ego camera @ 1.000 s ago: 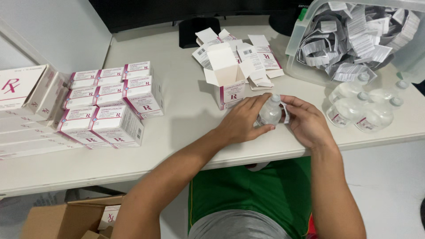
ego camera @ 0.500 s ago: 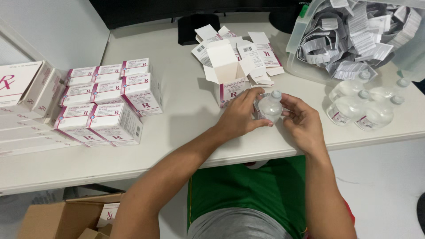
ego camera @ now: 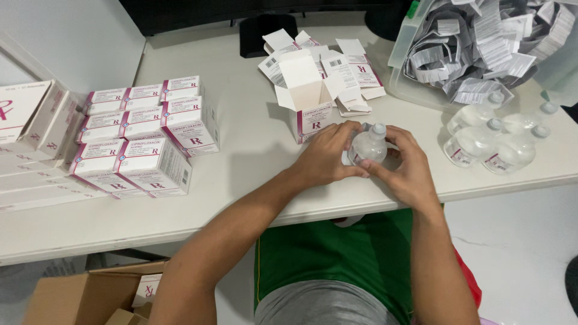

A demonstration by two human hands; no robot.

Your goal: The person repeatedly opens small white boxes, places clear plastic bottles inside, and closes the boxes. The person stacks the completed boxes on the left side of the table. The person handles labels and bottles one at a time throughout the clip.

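A white rectangular table (ego camera: 253, 174) carries stacked white-and-magenta cardboard cartons (ego camera: 141, 135) toward its left edge. An open white carton (ego camera: 310, 105) stands mid-table. Near the front edge, the left hand (ego camera: 325, 157) and right hand (ego camera: 408, 168) both grasp a small clear plastic bottle (ego camera: 368, 146), fingers curled around it.

bottle (ego camera: 368, 147): translucent plastic, smooth, faintly glossy, with a paper label; held between left hand (ego camera: 328, 156) and right hand (ego camera: 407, 168)
open carton (ego camera: 308, 102): matt white card, just behind the bottle
closed cartons (ego camera: 144, 135): smooth printed card, slight sheen, well left of the bottle
table (ego camera: 241, 162): smooth matt off-white top
leaflets (ego camera: 481, 48): thin folded paper, matt, in a clear plastic tub (ego camera: 402, 84) right behind the bottle
shipping box (ego camera: 78, 295): rough brown corrugated card, below the table
shirt (ego camera: 349, 253): green cloth, matt
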